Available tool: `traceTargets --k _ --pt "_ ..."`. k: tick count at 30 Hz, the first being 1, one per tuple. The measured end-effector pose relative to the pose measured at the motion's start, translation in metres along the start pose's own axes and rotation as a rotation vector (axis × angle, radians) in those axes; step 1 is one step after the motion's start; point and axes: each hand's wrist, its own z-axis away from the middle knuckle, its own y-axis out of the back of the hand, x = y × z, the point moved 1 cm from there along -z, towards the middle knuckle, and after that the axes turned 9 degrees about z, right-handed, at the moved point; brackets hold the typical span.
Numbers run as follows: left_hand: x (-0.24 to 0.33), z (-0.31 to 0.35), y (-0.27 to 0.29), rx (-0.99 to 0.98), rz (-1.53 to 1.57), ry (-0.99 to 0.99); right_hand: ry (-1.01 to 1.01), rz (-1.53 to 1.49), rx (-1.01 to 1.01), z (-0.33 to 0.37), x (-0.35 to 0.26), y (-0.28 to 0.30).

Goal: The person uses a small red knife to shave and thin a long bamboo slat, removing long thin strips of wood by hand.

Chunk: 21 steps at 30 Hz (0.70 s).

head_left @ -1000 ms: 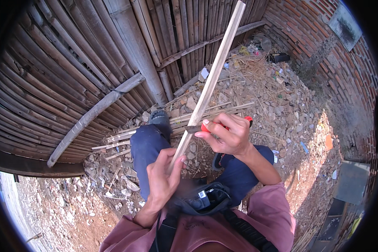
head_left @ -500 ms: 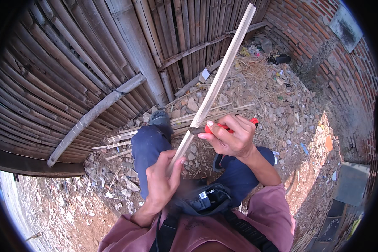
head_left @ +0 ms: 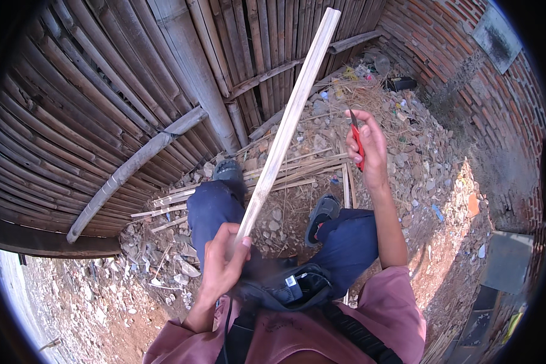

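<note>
My left hand (head_left: pixel 224 261) grips the lower end of a long, pale split stick (head_left: pixel 288 121), which slants up and away to the right. The stick looks like bamboo or wood, with a lengthwise groove. Apart from it, to the right, my right hand (head_left: pixel 369 145) is raised, its fingers closed around the red handle of a knife (head_left: pixel 358 142). The short dark blade points up and away from me. Several more pale strips (head_left: pixel 297 170) lie on the ground beyond my knees.
A bamboo slat wall (head_left: pixel 91 109) with a pole rail (head_left: pixel 136 161) rises at the left. At the right stands a brick wall (head_left: pixel 443 36). Stones and litter (head_left: pixel 406 176) cover the ground. An open black pouch (head_left: pixel 291 288) sits at my waist.
The knife blade has left the stick; my right hand has moved up and to the right with the knife. The stick's far end has swung left in my left hand.
</note>
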Motion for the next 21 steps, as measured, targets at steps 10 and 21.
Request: traceTargets --k 10,21 --pt "0.013 -0.02 -0.018 -0.219 0.027 0.101 -0.089 -0.091 -0.173 0.013 0.007 -0.033" --pt "0.04 -0.043 -0.044 -0.13 -0.211 -0.144 -0.045 -0.061 -0.14 0.007 -0.008 -0.049"
